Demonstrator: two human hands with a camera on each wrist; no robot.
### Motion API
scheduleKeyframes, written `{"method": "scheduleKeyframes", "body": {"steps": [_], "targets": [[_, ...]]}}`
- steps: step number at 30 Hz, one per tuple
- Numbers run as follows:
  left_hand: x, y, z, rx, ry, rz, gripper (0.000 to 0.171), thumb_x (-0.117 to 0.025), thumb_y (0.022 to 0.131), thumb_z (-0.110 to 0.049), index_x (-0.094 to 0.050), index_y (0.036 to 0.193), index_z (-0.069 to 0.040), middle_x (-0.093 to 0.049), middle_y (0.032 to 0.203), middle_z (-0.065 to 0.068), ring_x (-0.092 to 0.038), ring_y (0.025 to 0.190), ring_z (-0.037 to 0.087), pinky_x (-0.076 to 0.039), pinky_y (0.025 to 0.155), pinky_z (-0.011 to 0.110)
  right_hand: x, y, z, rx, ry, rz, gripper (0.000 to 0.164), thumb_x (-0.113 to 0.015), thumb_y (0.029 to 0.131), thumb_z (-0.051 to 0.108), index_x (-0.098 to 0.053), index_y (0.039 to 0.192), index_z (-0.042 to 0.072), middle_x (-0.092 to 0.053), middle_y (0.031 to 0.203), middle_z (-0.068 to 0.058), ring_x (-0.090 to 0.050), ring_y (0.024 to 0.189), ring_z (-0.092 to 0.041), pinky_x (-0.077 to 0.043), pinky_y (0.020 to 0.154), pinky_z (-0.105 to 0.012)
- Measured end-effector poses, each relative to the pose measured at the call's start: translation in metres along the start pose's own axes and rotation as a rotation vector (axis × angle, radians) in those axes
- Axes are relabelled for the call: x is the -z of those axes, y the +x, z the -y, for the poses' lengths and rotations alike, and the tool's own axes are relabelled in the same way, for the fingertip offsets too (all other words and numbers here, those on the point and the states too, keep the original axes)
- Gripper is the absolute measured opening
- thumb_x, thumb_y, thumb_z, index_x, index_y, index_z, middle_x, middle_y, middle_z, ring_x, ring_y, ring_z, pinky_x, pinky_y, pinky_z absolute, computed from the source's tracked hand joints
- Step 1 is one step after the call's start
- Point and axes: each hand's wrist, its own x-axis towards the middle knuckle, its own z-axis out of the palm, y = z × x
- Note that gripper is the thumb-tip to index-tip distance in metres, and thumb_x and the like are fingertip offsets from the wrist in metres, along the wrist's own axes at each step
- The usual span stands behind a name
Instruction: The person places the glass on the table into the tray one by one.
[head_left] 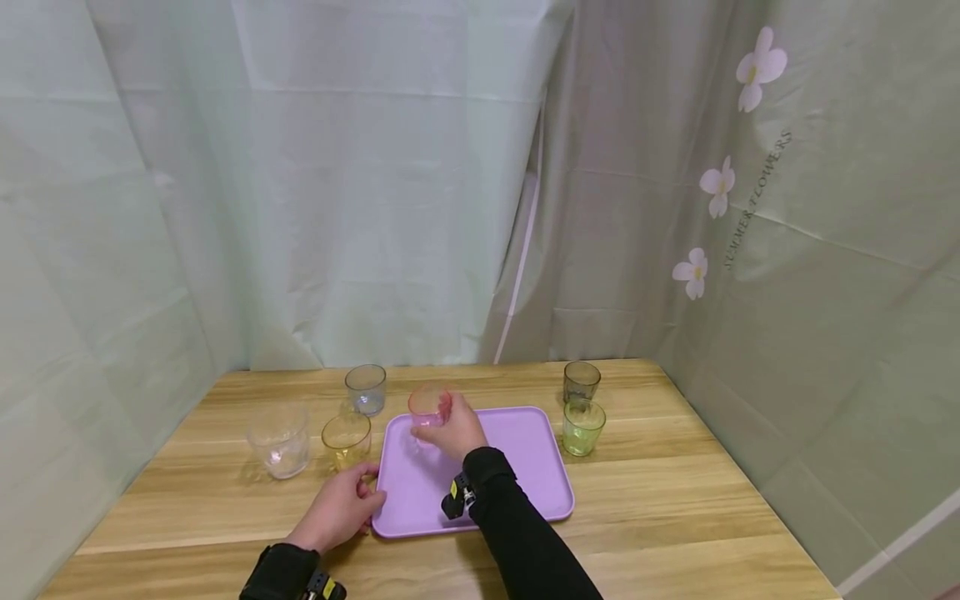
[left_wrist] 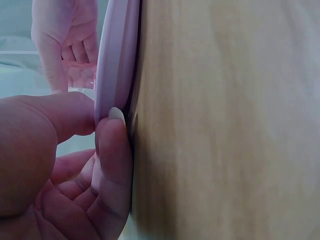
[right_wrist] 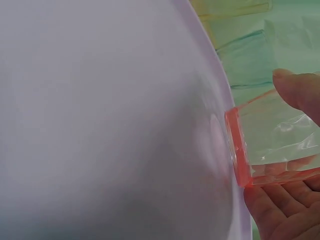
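Observation:
My right hand (head_left: 453,429) grips a pink clear glass (head_left: 426,410) by its side, upright over the back left part of the purple tray (head_left: 525,467). In the right wrist view the thumb is on one side of the pink glass (right_wrist: 275,145) and the fingers on the other; whether its base touches the tray cannot be told. My left hand (head_left: 341,507) pinches the tray's left rim near the front corner. Seen from the left wrist, thumb and forefinger close on the tray edge (left_wrist: 117,60). A yellow glass (head_left: 347,442) stands just beyond this hand.
Left of the tray stand a large clear glass (head_left: 281,446) and, farther back, a blue-grey glass (head_left: 366,390). To its right are a green glass (head_left: 583,429) and a dark grey glass (head_left: 581,381) behind it. Curtains (head_left: 375,208) enclose the wooden table (head_left: 675,500).

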Motion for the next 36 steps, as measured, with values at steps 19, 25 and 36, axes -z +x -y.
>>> {"method": "scheduleKeyframes", "body": {"steps": [19,25,36], "targets": [[-0.002,0.0,0.001,0.004,-0.003,0.002,0.051,-0.075,0.099,-0.004,-0.06,0.145,0.01,-0.06,0.078,0.007,-0.062,0.059,0.019,-0.052,0.054,0.03,-0.013,-0.009,0.004,0.015,0.0,0.005,0.076,-0.096,0.082,0.028,-0.058,0.141,-0.003,-0.071,0.13,-0.017,-0.069,0.119,-0.027,-0.057,0.108,-0.044],[-0.001,0.0,0.002,0.002,-0.004,0.002,0.051,-0.075,0.098,-0.004,-0.06,0.145,0.01,-0.06,0.077,0.007,-0.062,0.059,0.019,-0.052,0.054,0.03,-0.016,-0.01,0.006,0.026,-0.006,0.009,0.074,-0.097,0.082,0.026,-0.058,0.138,-0.003,-0.072,0.126,-0.017,-0.069,0.114,-0.026,-0.059,0.103,-0.043],[0.0,0.0,0.001,0.005,0.002,0.004,0.05,-0.075,0.098,-0.004,-0.06,0.144,0.01,-0.06,0.078,0.007,-0.062,0.06,0.019,-0.053,0.055,0.031,-0.02,-0.005,0.004,0.03,-0.038,0.034,0.084,-0.101,0.078,0.027,-0.053,0.141,-0.004,-0.068,0.134,-0.02,-0.067,0.126,-0.033,-0.055,0.113,-0.048]]}}
